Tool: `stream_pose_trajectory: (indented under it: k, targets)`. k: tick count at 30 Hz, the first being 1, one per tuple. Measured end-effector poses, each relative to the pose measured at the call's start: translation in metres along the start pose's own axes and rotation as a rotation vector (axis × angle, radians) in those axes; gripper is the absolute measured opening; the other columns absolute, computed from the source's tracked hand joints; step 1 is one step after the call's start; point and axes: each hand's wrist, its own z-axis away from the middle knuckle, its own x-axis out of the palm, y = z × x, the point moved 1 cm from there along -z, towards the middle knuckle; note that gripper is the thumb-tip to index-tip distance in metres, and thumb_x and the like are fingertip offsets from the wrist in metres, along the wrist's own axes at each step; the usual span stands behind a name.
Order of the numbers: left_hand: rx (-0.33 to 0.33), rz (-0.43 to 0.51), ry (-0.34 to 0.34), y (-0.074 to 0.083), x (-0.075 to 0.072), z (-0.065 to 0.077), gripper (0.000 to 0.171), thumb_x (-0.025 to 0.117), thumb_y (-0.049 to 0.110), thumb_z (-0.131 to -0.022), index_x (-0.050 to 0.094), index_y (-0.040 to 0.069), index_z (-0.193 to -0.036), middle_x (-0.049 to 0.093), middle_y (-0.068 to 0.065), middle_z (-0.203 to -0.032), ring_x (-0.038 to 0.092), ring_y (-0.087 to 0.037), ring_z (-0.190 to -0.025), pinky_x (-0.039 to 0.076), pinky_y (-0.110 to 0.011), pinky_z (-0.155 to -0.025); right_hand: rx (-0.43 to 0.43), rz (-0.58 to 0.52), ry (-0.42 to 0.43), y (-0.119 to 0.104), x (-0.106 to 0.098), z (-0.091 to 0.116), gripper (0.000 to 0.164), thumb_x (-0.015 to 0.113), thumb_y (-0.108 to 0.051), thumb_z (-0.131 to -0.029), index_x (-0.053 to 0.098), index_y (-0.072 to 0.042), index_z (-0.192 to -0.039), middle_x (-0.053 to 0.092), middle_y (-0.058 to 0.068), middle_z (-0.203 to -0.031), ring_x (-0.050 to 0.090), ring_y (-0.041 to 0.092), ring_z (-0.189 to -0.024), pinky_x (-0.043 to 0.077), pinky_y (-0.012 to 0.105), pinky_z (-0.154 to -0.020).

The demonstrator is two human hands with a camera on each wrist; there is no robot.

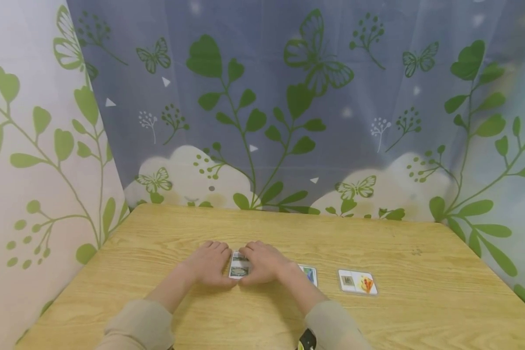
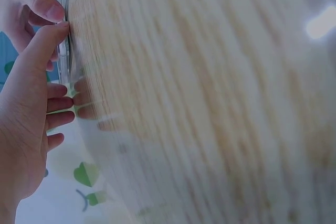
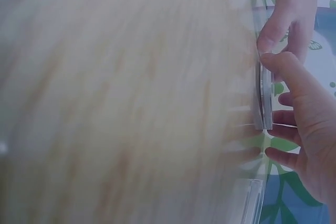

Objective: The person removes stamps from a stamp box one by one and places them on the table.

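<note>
A picture card (image 1: 239,271) with two greyish-green pictures lies on the table between both hands. Its edge shows clear and thick, like plastic, in the wrist views. My left hand (image 1: 207,264) rests along its left side, thumb tip at the near edge and fingers stretched forward on the table. Over its right part, my right hand (image 1: 264,262) grips it, thumb at the near edge and fingers toward the far edge. The thumbs almost meet. A second card (image 1: 308,275) with a blue-green picture lies partly hidden behind the right wrist.
Farther right lies a third card (image 1: 358,282) with a small dark picture and an orange one. Everything sits on a wood-grain table (image 1: 411,311). Leaf-and-butterfly curtains (image 1: 262,107) stand along its back and sides.
</note>
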Motion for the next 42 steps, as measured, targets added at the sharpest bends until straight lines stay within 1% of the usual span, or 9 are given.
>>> stream_pose_trajectory:
  k: [8, 12, 19, 26, 30, 34, 37, 42]
  targets:
    - [-0.003, -0.007, -0.002, 0.0005, 0.0003, 0.0008, 0.071, 0.048, 0.064, -0.08, 0.054, 0.003, -0.117, 0.052, -0.006, -0.11, 0.048, -0.024, -0.106, 0.034, -0.043, -0.098, -0.013, 0.054, 0.017, -0.0019, 0.0005, 0.0, 0.071, 0.061, -0.055, -0.075, 0.051, -0.011, -0.129, 0.052, 0.002, -0.123, 0.045, 0.018, -0.116, 0.035, 0.036, -0.099]
    - [-0.002, -0.011, 0.0, 0.0007, -0.0008, 0.0003, 0.07, 0.048, 0.064, -0.081, 0.054, 0.004, -0.116, 0.053, -0.006, -0.11, 0.048, -0.024, -0.106, 0.035, -0.042, -0.097, -0.007, 0.053, 0.023, -0.0009, 0.0012, -0.0007, 0.07, 0.062, -0.055, -0.074, 0.052, -0.012, -0.128, 0.052, 0.001, -0.122, 0.046, 0.018, -0.114, 0.037, 0.034, -0.096]
    - [-0.018, -0.011, 0.005, 0.0, -0.0008, -0.0013, 0.067, 0.05, 0.065, -0.08, 0.055, 0.007, -0.112, 0.053, -0.005, -0.109, 0.048, -0.023, -0.104, 0.036, -0.041, -0.094, -0.003, 0.04, 0.021, -0.0018, -0.0009, -0.0006, 0.07, 0.062, -0.055, -0.075, 0.051, -0.012, -0.129, 0.051, 0.002, -0.123, 0.045, 0.018, -0.114, 0.038, 0.036, -0.095]
    - [-0.028, -0.006, -0.014, 0.0007, -0.0011, -0.0014, 0.066, 0.05, 0.065, -0.079, 0.055, 0.008, -0.112, 0.053, -0.004, -0.108, 0.048, -0.022, -0.103, 0.036, -0.041, -0.093, -0.009, 0.052, 0.013, -0.0022, -0.0019, 0.0006, 0.07, 0.062, -0.055, -0.075, 0.052, -0.012, -0.129, 0.052, 0.001, -0.121, 0.046, 0.017, -0.111, 0.038, 0.035, -0.093]
    - [-0.028, -0.002, -0.023, 0.0016, -0.0021, -0.0011, 0.067, 0.05, 0.065, -0.079, 0.055, 0.008, -0.112, 0.053, -0.004, -0.108, 0.048, -0.022, -0.103, 0.036, -0.041, -0.093, -0.012, 0.059, 0.012, -0.0021, -0.0013, 0.0005, 0.069, 0.061, -0.057, -0.075, 0.053, -0.013, -0.129, 0.052, 0.001, -0.121, 0.046, 0.018, -0.113, 0.037, 0.036, -0.095]
    - [-0.019, -0.005, -0.023, 0.0019, -0.003, -0.0002, 0.066, 0.05, 0.065, -0.079, 0.055, 0.008, -0.112, 0.052, -0.003, -0.105, 0.048, -0.021, -0.101, 0.037, -0.042, -0.092, -0.017, 0.091, 0.021, -0.0022, -0.0002, -0.0014, 0.069, 0.06, -0.06, -0.075, 0.054, -0.015, -0.126, 0.052, -0.001, -0.119, 0.044, 0.017, -0.113, 0.035, 0.037, -0.098]
    - [-0.012, -0.009, -0.02, 0.0016, -0.0027, 0.0, 0.067, 0.049, 0.064, -0.079, 0.055, 0.007, -0.113, 0.053, -0.004, -0.105, 0.048, -0.021, -0.101, 0.037, -0.042, -0.092, 0.0, 0.115, 0.004, -0.0039, -0.001, -0.0032, 0.073, 0.059, -0.063, -0.074, 0.051, -0.014, -0.128, 0.052, -0.001, -0.12, 0.043, 0.017, -0.115, 0.034, 0.039, -0.099]
    - [-0.004, -0.021, -0.01, 0.0009, -0.0013, -0.0006, 0.067, 0.05, 0.064, -0.078, 0.055, 0.006, -0.113, 0.053, -0.004, -0.106, 0.048, -0.022, -0.101, 0.037, -0.042, -0.091, 0.061, 0.137, -0.069, -0.0097, -0.0075, -0.0062, 0.086, 0.062, -0.064, -0.072, 0.045, -0.008, -0.135, 0.048, 0.004, -0.13, 0.042, 0.021, -0.121, 0.032, 0.042, -0.102]
